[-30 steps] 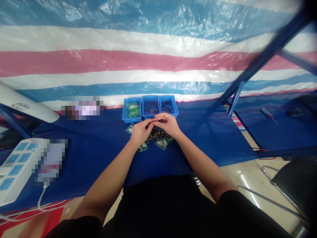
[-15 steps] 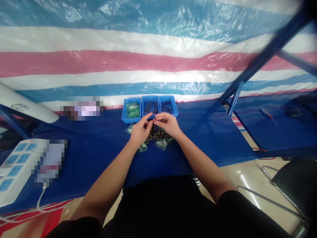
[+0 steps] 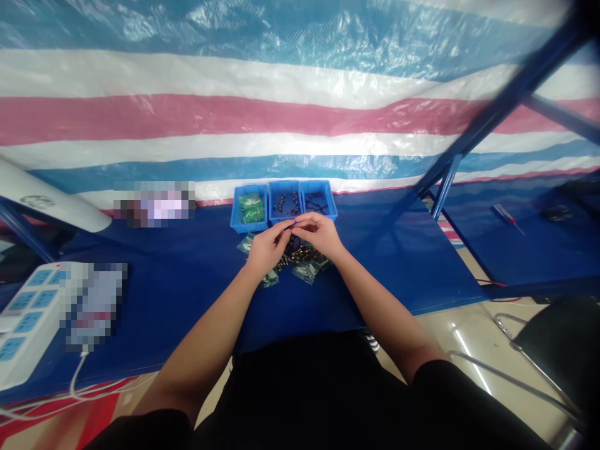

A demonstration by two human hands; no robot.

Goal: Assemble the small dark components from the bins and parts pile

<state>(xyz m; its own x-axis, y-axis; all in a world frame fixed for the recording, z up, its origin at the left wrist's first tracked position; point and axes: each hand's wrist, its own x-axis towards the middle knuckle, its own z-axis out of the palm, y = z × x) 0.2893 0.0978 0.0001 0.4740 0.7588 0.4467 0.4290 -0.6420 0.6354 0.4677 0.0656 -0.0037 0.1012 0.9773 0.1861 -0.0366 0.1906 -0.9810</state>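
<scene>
Quantities, located relative to the fingers (image 3: 309, 218): hands, two, comprising one left hand (image 3: 265, 253) and one right hand (image 3: 323, 237). Small dark part (image 3: 289, 227) between the fingertips: one, largely hidden. Blue bins, three, in one row just beyond the fingers: left bin (image 3: 234, 212), middle bin (image 3: 284, 185), right bin (image 3: 317, 185). Heap of brass-coloured pieces (image 3: 302, 252) at the near side of the fingers: one; individual pieces cannot be counted. Clear bags (image 3: 306, 272) around it: at least three; exact number unclear. Power strip (image 3: 44, 322), well left of the fingers: one. Screwdriver (image 3: 505, 214), well right: one. Chair (image 3: 557, 350), right and nearer: one.
</scene>
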